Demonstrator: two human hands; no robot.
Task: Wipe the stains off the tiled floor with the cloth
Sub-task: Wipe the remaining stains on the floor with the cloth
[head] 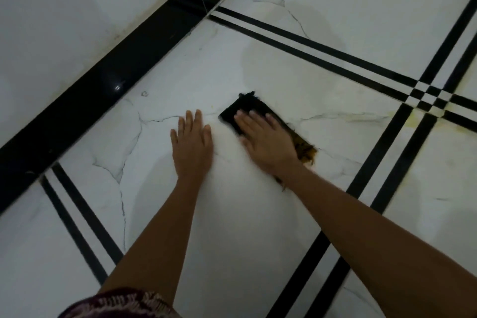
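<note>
Seen from the head camera: glossy white marble-look tiled floor (258,214) crossed by paired black inlay strips (322,55), black skirting (103,77) along the far-left edge. Mid-tile, right hand (265,141) pressed flat, fingers spread and unclenched, on dark folded cloth with frayed brown edge (249,107); left hand (192,143) beside it, palm down on bare tile, gripping nothing. Judged partway: yellowish stain (415,119) near the right-hand strip crossing apparently untouched, faint yellow speck (212,106) near the cloth.
</note>
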